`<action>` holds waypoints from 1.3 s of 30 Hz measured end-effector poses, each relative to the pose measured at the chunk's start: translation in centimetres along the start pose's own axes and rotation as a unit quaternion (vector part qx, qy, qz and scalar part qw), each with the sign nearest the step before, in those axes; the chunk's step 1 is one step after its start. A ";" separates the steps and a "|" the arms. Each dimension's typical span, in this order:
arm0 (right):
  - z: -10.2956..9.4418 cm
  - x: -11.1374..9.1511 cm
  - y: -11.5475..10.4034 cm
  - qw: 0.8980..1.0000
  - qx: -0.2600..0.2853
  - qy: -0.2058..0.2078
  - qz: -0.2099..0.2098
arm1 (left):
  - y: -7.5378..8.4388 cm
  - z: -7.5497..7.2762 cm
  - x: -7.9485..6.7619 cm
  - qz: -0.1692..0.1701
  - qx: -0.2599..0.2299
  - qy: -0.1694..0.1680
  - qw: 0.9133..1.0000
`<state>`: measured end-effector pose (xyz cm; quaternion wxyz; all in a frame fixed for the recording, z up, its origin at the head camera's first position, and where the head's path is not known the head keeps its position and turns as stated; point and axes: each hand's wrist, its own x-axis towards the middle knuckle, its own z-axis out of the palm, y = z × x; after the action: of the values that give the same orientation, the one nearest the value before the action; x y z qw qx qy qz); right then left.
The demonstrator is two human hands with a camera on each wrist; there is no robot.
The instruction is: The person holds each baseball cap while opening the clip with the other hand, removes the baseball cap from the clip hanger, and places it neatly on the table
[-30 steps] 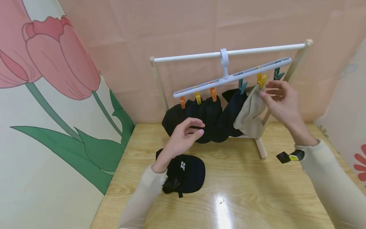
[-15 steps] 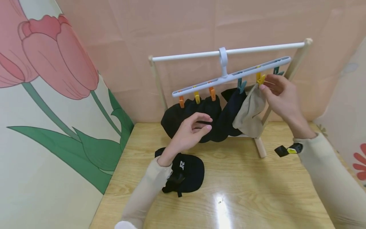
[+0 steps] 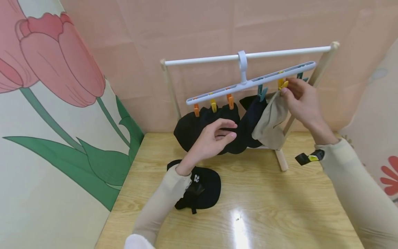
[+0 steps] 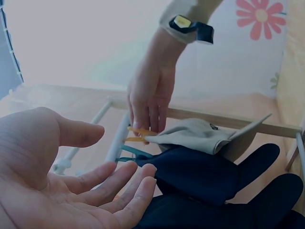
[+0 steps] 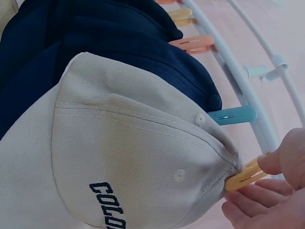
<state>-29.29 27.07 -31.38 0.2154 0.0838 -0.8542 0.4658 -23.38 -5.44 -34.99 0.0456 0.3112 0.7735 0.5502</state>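
Observation:
A beige cap point(image 5: 128, 138) with dark lettering hangs from a yellow clothespin point(image 5: 245, 175) on the light-blue hanger point(image 3: 217, 92). My right hand point(image 3: 303, 100) pinches that clothespin between thumb and fingers, at the top of the cap. Left of it, a teal clothespin point(image 3: 262, 94) holds a navy cap point(image 4: 195, 171). Farther left, orange and yellow clothespins hold more dark caps point(image 3: 189, 129). In front of these my left hand point(image 3: 214, 138) hovers with relaxed fingers and holds nothing. In the left wrist view its palm is bare.
The hanger tilts, its right end higher, hooked on the white rail point(image 3: 202, 61) of a wooden stand point(image 3: 281, 159). A black cap point(image 3: 209, 188) with a white letter lies on the wooden table point(image 3: 258, 197), partly behind my left forearm. Another teal clothespin point(image 3: 300, 75) is at the hanger's right end.
My right hand has moved left and up from beside the yellow clothespin and now pinches it. My left hand has drifted right and slightly up in front of the dark caps.

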 end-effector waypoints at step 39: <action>-0.5 0.2 0.1 0.999 0.006 -0.040 -0.023 | 1.5 3.0 4.8 0.009 0.000 -0.014 1.000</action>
<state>-29.40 27.55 -31.15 0.1915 0.1229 -0.8573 0.4618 -25.32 -0.12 -33.57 0.0512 0.3253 0.7703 0.5461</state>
